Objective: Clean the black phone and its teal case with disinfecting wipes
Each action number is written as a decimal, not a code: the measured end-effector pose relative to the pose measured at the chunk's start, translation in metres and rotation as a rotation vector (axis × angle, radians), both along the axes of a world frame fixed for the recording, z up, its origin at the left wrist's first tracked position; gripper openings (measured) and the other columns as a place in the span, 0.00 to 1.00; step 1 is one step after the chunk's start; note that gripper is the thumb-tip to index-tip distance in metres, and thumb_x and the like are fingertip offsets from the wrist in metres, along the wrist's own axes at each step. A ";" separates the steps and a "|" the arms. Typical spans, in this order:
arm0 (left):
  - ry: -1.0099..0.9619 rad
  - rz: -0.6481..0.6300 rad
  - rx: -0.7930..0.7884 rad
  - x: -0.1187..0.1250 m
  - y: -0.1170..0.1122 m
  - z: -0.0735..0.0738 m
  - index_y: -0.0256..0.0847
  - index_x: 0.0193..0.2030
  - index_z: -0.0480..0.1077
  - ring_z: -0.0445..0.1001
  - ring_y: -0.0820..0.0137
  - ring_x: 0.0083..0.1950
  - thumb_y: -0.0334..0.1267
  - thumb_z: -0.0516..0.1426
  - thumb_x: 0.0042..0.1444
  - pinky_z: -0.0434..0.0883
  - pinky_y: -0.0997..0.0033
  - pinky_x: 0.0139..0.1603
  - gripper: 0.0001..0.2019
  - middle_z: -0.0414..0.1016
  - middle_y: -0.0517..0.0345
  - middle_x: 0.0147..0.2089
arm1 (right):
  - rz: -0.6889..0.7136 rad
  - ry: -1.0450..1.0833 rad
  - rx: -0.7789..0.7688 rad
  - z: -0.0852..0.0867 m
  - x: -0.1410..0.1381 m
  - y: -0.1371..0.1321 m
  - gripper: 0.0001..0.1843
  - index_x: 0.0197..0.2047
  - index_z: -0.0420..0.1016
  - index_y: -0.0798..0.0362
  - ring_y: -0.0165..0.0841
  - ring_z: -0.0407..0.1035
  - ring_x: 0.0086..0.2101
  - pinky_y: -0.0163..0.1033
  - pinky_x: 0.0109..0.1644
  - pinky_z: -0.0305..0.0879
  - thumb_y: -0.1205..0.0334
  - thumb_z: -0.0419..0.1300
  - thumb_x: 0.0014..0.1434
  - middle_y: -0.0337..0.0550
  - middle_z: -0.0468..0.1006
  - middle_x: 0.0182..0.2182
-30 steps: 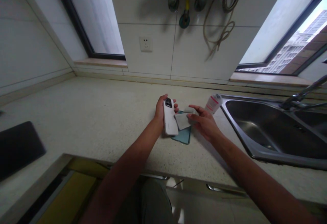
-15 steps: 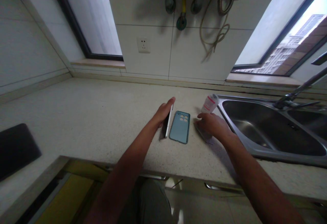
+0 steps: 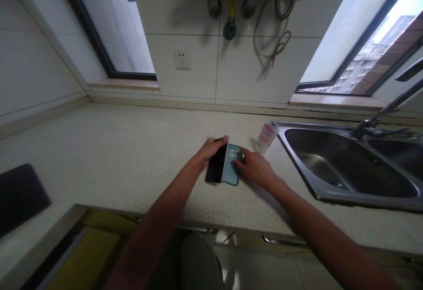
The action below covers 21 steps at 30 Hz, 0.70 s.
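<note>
My left hand (image 3: 211,150) is closed on a smartphone (image 3: 218,164) with a black screen, its thumb at the top end. The phone is tilted, and its right edge meets the left side of a teal phone case (image 3: 231,174). That case lies on the counter with its inside up and its camera cutouts at the far end. My right hand (image 3: 254,165) grips the case's right edge, the thumb over its inner face. Beyond my right hand stands a translucent bottle (image 3: 267,135) with pink-red print.
A double steel sink (image 3: 346,162) with a faucet (image 3: 373,124) is set into the counter (image 3: 142,149) on the right. A dark flat object (image 3: 21,197) lies at the far left. Wall pipes, a socket (image 3: 182,60) and windows are behind.
My right hand has moved left from beside the bottle onto the case. The phone in my left hand has turned from nearly edge-on to show its screen and now meets the case.
</note>
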<state>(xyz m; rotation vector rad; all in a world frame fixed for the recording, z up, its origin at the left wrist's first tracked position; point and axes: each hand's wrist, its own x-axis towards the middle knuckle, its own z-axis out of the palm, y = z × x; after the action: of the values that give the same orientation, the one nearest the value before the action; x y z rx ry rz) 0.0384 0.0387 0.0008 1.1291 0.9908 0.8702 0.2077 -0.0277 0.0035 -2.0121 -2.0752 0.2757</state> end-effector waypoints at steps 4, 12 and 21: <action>0.041 0.125 0.004 0.001 0.004 -0.003 0.38 0.30 0.68 0.68 0.72 0.26 0.42 0.63 0.55 0.64 0.71 0.31 0.11 0.70 0.60 0.25 | 0.023 0.040 0.008 0.000 -0.004 0.000 0.14 0.49 0.71 0.56 0.41 0.76 0.34 0.38 0.33 0.58 0.62 0.56 0.60 0.52 0.82 0.33; 0.297 0.291 0.129 0.001 0.006 -0.006 0.38 0.37 0.70 0.72 0.66 0.37 0.31 0.64 0.50 0.65 0.67 0.43 0.08 0.75 0.55 0.33 | -0.031 0.594 0.099 -0.007 -0.004 0.007 0.17 0.49 0.74 0.55 0.34 0.73 0.29 0.38 0.33 0.63 0.63 0.59 0.56 0.45 0.81 0.31; 0.265 0.440 0.153 -0.004 0.013 -0.006 0.39 0.30 0.71 0.75 0.65 0.36 0.36 0.65 0.49 0.67 0.68 0.40 0.07 0.76 0.54 0.32 | -0.131 1.383 -0.024 -0.027 -0.019 0.012 0.28 0.51 0.69 0.55 0.34 0.74 0.29 0.38 0.30 0.69 0.56 0.69 0.49 0.45 0.81 0.34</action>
<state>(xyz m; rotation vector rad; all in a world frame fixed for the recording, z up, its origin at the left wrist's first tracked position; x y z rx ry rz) 0.0346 0.0519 -0.0049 1.1961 1.4460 1.1819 0.1891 -0.0160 -0.0231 -1.2182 -1.0143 1.2156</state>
